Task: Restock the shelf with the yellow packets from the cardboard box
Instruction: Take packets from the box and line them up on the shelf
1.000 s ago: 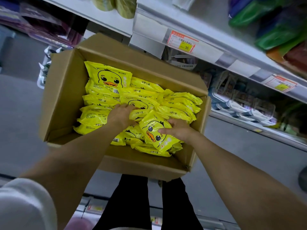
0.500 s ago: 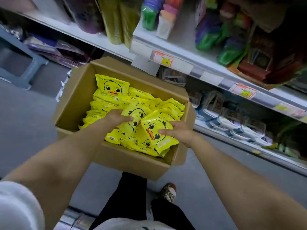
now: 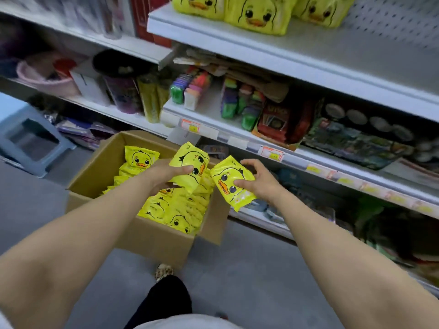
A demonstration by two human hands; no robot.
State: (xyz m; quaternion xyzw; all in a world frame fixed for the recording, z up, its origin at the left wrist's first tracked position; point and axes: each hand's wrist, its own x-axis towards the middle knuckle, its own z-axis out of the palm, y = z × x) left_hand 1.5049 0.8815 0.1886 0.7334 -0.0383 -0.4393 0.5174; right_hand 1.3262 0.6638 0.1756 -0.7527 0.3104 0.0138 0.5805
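An open cardboard box (image 3: 99, 176) stands on the floor, holding several yellow duck-face packets (image 3: 175, 210). My left hand (image 3: 166, 174) grips one yellow packet (image 3: 190, 162) lifted above the box. Just right of the box rim, my right hand (image 3: 259, 181) holds a second yellow packet (image 3: 229, 186). On the white top shelf (image 3: 308, 55) at upper right stand larger yellow duck packets (image 3: 256, 15).
The middle shelf (image 3: 213, 129) carries colourful packs, a red card box (image 3: 275, 122) and price tags. A blue plastic stool (image 3: 31, 141) stands on the grey floor at left. My leg and shoe (image 3: 164, 271) are below the box.
Both hands have risen out of the box, each lifting a yellow packet. My view has tilted upward, bringing the top shelf with duck packets into sight.
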